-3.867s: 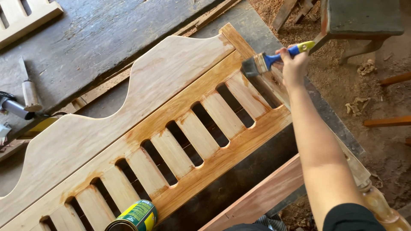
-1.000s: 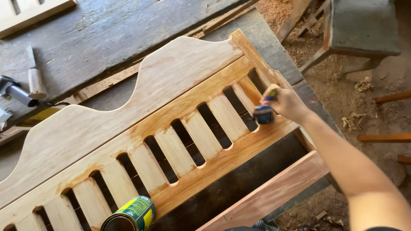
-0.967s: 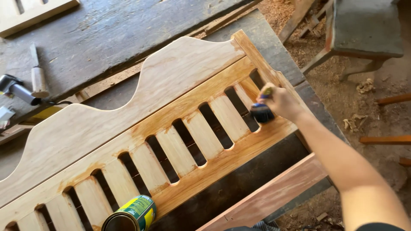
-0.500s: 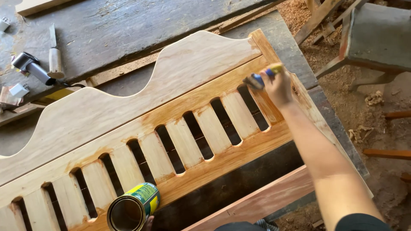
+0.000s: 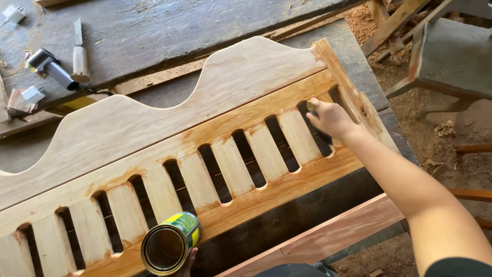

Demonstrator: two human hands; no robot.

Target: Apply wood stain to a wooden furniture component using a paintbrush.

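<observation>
We see the right hand [image 5: 332, 118] in the upper right of the frame, its bare forearm running up from the lower right corner in a long diagonal, the wrist slightly bent and the back of the hand turned toward us. Its fingers are curled together, clamped on the handle of a brush [image 5: 319, 124], of which only a yellowish tip at the knuckles and a dark end below the hand show; the bristles seem to sit in the gap between the last two slats, though the hand hides most of them. The brush works on a wooden headboard panel [image 5: 169, 128] with a wavy top edge and a row of upright slats, which lies flat and slants across the middle of the frame, its lower rail and slat edges darker and glossy. At the bottom edge, left of centre, the left hand [image 5: 187, 258] shows only as fingertips wrapped under an open tin can [image 5: 170, 243], green and yellow, tilted with its mouth toward us and resting against the panel's lower rail. In the upper left, on the dark workbench [image 5: 154, 31], lie a chisel [image 5: 79, 51] and a small power tool [image 5: 51, 67].
</observation>
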